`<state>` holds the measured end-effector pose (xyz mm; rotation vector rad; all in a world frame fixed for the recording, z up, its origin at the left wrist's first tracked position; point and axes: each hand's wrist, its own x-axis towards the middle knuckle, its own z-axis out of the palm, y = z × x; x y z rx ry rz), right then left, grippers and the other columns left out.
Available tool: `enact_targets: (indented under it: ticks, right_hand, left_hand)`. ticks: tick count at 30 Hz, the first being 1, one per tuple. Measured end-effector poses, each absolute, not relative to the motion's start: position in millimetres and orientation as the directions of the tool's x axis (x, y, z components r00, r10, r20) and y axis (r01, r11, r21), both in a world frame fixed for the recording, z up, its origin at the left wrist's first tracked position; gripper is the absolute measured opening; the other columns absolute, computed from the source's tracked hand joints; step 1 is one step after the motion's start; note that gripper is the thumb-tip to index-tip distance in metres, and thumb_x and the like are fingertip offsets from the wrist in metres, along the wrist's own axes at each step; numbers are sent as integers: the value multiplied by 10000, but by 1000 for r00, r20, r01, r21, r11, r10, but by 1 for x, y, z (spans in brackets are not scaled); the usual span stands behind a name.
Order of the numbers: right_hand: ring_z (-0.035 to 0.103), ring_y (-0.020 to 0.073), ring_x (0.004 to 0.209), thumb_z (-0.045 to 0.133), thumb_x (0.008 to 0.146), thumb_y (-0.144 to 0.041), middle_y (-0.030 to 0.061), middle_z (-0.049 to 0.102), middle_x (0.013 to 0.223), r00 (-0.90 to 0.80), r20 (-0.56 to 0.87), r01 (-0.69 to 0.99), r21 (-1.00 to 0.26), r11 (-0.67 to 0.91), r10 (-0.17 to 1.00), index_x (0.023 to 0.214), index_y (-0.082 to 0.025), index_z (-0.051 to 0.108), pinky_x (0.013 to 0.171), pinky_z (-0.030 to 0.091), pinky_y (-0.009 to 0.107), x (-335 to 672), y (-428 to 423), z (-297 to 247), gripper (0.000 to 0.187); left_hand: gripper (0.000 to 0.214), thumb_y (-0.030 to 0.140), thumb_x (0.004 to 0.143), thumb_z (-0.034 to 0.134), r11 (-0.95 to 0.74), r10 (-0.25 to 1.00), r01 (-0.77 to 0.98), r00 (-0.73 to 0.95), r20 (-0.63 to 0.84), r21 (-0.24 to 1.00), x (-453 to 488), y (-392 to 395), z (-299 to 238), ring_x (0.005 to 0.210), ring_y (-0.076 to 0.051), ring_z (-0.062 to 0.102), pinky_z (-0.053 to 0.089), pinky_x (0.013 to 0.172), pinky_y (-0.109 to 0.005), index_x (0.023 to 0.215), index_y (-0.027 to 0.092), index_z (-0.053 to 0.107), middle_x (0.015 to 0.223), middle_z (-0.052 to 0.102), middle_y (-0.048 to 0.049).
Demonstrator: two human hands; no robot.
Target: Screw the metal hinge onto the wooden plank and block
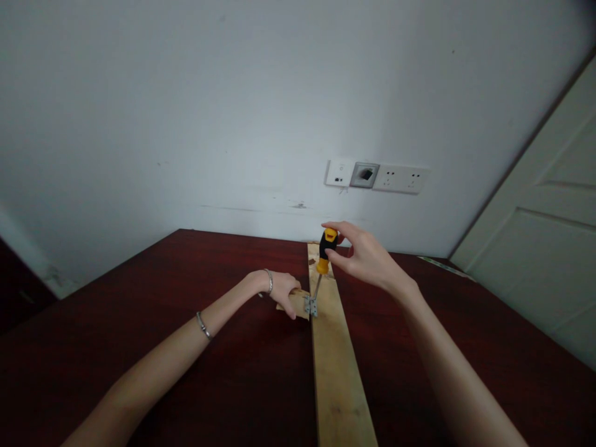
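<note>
My right hand [356,248] is closed around the yellow and black handle of a screwdriver [328,249]. Its shaft slants down to a small metal hinge [310,305], with the tip at the leaf on the long board. That hinge bridges a short wood block [298,304] and a long wooden plank [338,354], which lie side by side. My left hand [283,292] grips the short block from the left, its thumb on the near side. Whether a screw sits under the tip is too small to tell.
The dark red tabletop [223,261] carries the plank, which runs from the near edge towards the wall. On the white wall are several sockets and switch plates [400,179]. A pale panelled door [549,223] stands at the right, and a thin strip [447,267] lies at the back right.
</note>
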<state>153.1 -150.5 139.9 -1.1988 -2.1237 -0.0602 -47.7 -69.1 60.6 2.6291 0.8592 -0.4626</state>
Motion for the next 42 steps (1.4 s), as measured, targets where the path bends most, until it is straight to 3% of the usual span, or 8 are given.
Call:
enact_targets:
  ticks: [4, 10, 17, 23, 28, 34, 39, 42]
  right_hand:
    - [582, 165, 709, 610, 818, -436, 70, 563, 984, -284, 633, 815, -237, 529, 720, 1114, -228, 595, 700, 510, 346, 147, -150, 140, 362]
    - [599, 210, 885, 529, 849, -241, 75, 582, 1050, -369, 634, 741, -241, 627, 680, 1204, -239, 528, 692, 515, 327, 148, -151, 138, 355]
    - [595, 184, 773, 542, 879, -379, 93, 573, 1057, -358, 671, 761, -194, 619, 650, 1127, -212, 581, 706, 519, 351, 150, -149, 133, 302]
    - [587, 239, 1009, 514, 865, -236, 85, 591, 1164, -401, 664, 723, -194, 663, 631, 1251, -228, 494, 825, 507, 389, 148, -152, 135, 386]
    - [598, 184, 758, 543, 875, -392, 95, 578, 1082, -367, 644, 768, -197, 609, 672, 1200, -243, 570, 675, 522, 348, 147, -153, 135, 358]
    - [593, 232, 928, 517, 847, -236, 95, 595, 1113, -380, 626, 771, -192, 607, 681, 1313, -226, 462, 802, 505, 395, 147, -156, 138, 469]
    - [588, 189, 758, 561, 856, -401, 95, 565, 1087, -372, 600, 801, -177, 572, 708, 1250, -249, 529, 711, 517, 370, 145, -155, 136, 424]
    - [587, 184, 772, 523, 875, -301, 96, 562, 1088, -379, 581, 786, -208, 582, 720, 1329, -238, 458, 739, 516, 367, 145, -154, 135, 462]
  left_hand:
    - [548, 574, 582, 733, -761, 499, 613, 763, -411, 215, -49, -66, 56, 655, -175, 602, 428, 548, -249, 925, 155, 644, 850, 683, -43]
    - [526, 534, 569, 755, -749, 519, 622, 765, -381, 229, -48, -69, 58, 662, -169, 603, 422, 552, -241, 924, 161, 645, 833, 681, -31]
    - [475, 546, 590, 738, -743, 501, 621, 763, -410, 248, -50, -66, 53, 579, -153, 581, 417, 532, -245, 860, 169, 635, 695, 665, -2]
    - [460, 512, 608, 738, -748, 501, 621, 759, -415, 232, -48, -71, 61, 620, -155, 589, 430, 561, -243, 894, 167, 635, 759, 675, -13]
    - [573, 583, 589, 723, -774, 511, 608, 765, -391, 176, -48, -70, 61, 705, -182, 603, 434, 585, -252, 967, 160, 638, 899, 679, -54]
    - [570, 575, 604, 720, -771, 505, 609, 762, -406, 185, -48, -70, 60, 717, -182, 609, 442, 601, -253, 981, 157, 633, 910, 681, -56]
    - [605, 583, 586, 727, -768, 521, 617, 759, -391, 175, -48, -70, 60, 733, -185, 609, 441, 609, -253, 1013, 167, 627, 918, 678, -49]
    - [601, 585, 592, 722, -763, 515, 620, 754, -408, 184, -48, -70, 60, 709, -180, 606, 436, 596, -252, 1006, 159, 630, 893, 680, -49]
